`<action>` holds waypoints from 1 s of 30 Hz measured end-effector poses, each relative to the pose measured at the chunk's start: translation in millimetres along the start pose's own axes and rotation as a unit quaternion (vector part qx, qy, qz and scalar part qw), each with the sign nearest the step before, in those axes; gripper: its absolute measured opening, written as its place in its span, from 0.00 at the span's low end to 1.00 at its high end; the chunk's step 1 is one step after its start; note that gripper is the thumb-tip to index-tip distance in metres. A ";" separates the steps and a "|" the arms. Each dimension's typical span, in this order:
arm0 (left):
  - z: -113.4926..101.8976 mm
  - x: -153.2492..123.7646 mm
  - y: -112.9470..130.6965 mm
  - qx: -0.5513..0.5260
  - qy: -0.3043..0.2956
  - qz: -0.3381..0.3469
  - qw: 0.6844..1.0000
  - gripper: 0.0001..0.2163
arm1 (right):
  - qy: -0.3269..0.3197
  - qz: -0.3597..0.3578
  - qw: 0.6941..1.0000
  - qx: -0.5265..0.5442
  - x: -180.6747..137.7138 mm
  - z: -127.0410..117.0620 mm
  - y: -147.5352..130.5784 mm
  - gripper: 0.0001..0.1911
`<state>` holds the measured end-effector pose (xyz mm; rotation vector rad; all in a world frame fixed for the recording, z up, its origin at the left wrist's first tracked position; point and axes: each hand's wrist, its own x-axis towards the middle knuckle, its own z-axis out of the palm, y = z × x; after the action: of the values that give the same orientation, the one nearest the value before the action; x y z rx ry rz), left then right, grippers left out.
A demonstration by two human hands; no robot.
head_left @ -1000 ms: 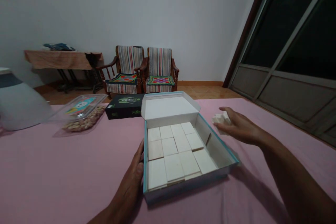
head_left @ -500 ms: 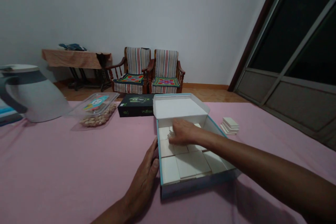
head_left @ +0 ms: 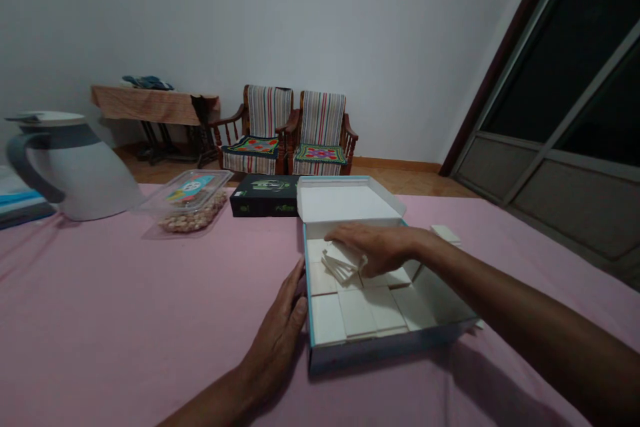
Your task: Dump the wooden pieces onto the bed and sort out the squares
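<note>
An open blue-edged cardboard box [head_left: 380,349] lies on the pink tablecloth, filled with flat white square tiles [head_left: 357,310]. My right hand [head_left: 383,248] is over the box's back part, its fingers closed on a small stack of white tiles [head_left: 343,260] lifted off the layer. My left hand [head_left: 280,340] lies flat on the cloth, fingers stretched out against the box's left wall. Beyond my right forearm, a small pile of white tiles [head_left: 445,233] rests on the cloth to the right of the box.
A black box [head_left: 265,195] sits behind the open lid [head_left: 350,202]. A clear plastic tub of nuts [head_left: 193,207] and a white jug [head_left: 70,167] stand at the back left. Two striped armchairs [head_left: 295,140] and a side table [head_left: 155,107] are by the far wall; glass doors at right.
My right hand set a pile of tiles down right of the box, came over into the box and has lifted a small stack of tiles. My left hand stayed against the box.
</note>
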<state>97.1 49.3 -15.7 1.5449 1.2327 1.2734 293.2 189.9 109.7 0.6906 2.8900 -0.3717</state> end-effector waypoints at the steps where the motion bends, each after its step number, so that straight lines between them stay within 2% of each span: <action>1: -0.2 0.3 0.2 -0.001 0.001 0.001 1.000 0.28 | 0.002 -0.006 1.000 0.000 5.1 4.1 0.0 0.42; 7: -2.3 1.4 3.7 0.011 -0.009 0.007 1.000 0.28 | -0.036 0.018 0.999 -0.025 23.6 6.6 -10.5 0.35; 10: -2.2 0.9 3.8 0.014 -0.003 0.004 1.000 0.27 | -0.050 0.049 0.997 -0.035 18.7 1.7 -23.4 0.31; 14: -1.7 0.3 4.0 0.017 -0.001 0.001 1.000 0.27 | -0.052 0.082 0.995 -0.014 4.5 4.6 -38.3 0.31; 16: -1.5 0.3 5.1 0.011 -0.002 0.002 1.000 0.27 | -0.048 0.083 0.995 0.008 -3.0 7.9 -39.4 0.35; 19: -1.2 0.7 6.8 0.003 -0.003 0.000 1.000 0.27 | -0.041 0.072 0.995 0.051 -13.5 8.3 -31.8 0.51; 21: -0.8 1.0 7.3 0.004 -0.002 -0.002 1.000 0.27 | -0.018 0.038 0.995 0.087 -19.7 5.7 -23.7 0.54; 25: 0.3 0.8 6.2 -0.002 -0.003 -0.010 1.000 0.27 | 0.029 -0.049 0.990 0.130 -27.9 2.3 -13.7 0.39; 30: 0.9 0.1 5.1 -0.010 0.006 -0.011 1.000 0.27 | 0.042 -0.039 0.992 0.109 -29.5 0.2 -13.2 0.30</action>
<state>99.1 48.3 -11.1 1.5081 1.2381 1.2780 313.2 165.9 118.1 0.6411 2.9918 -0.6938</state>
